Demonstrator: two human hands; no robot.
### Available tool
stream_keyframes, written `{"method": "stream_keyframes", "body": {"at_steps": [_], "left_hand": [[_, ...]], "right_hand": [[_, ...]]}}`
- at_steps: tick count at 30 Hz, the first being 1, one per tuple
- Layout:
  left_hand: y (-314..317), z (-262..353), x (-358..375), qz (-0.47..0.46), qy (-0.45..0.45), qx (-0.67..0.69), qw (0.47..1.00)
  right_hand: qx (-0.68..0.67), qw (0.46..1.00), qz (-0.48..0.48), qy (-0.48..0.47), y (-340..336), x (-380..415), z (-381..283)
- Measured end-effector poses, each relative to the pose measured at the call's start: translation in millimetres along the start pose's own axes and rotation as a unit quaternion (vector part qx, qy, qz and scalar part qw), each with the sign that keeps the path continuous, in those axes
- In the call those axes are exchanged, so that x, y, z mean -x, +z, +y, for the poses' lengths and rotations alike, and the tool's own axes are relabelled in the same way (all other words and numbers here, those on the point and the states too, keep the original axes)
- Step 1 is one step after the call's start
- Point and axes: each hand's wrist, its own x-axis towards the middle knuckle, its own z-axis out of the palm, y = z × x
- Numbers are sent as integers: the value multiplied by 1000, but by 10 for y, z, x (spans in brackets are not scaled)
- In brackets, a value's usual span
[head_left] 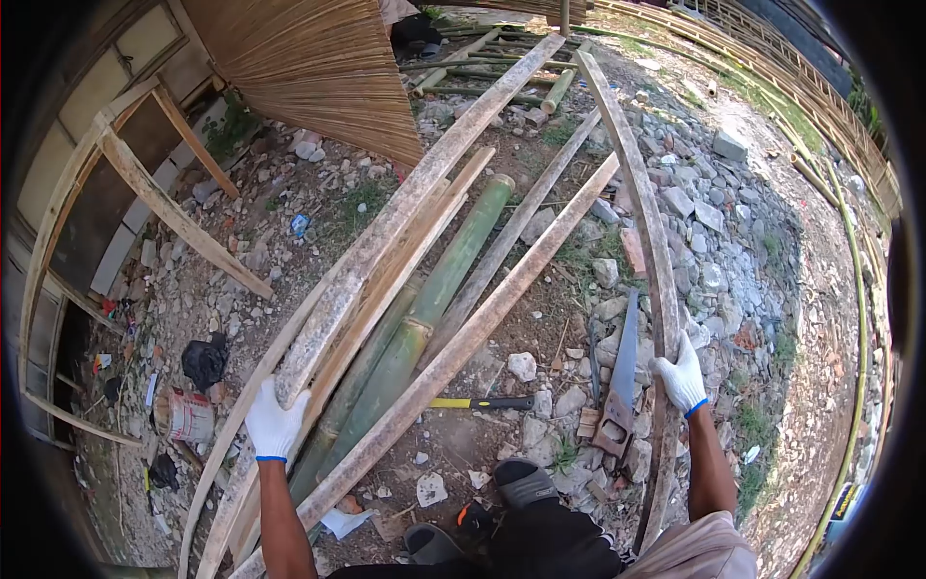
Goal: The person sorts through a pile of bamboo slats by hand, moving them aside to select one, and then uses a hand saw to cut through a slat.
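Observation:
My left hand, in a white glove with a blue cuff, grips the edge of a long weathered wooden plank on the left. My right hand, gloved the same way, is closed around another long narrow wooden beam that runs away from me on the right. Between them lie a thick green bamboo pole and a further wooden beam slanting across it. A handsaw with a wooden handle rests on the stones just left of my right hand. Nearer the middle is a hammer with a yellow and black handle.
Rubble and stones cover the ground at right. A woven bamboo panel and a wooden frame stand at left, near a bucket. Cut bamboo pieces lie at the back. My sandalled feet are below.

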Motion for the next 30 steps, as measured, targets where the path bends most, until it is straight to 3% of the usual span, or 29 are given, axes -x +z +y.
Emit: {"method": "stream_keyframes", "body": {"at_steps": [4,9,18,20,22,24,25,26,28,30], "left_hand": [[-115,106,105,5,13,-1,1000],[-125,77,156,1,35,3,999],[59,475,212,-138,24,56,988],[179,602,198,-174,4,43,984],[446,625,178,-190,29,52,980],[661,694,154,-194,45,55,978],[722,707,139,-196,41,64,978],[741,744,120,-200,38,71,977],[737,819,-3,-230,25,73,970],[794,926,-111,-212,30,79,974]], "right_hand": [[94,986,-109,83,132,534,49],[123,972,-184,79,623,945,-79],[172,919,-353,-43,1870,834,-329],[126,917,-358,-121,2216,832,-374],[162,917,-320,-174,2363,844,-431],[152,921,-318,-163,2343,816,-406],[58,940,-335,-29,2279,781,-407],[-45,949,-309,46,2228,762,-234],[48,971,-233,-12,1991,667,-13],[251,955,-133,-88,1717,657,398]]}}
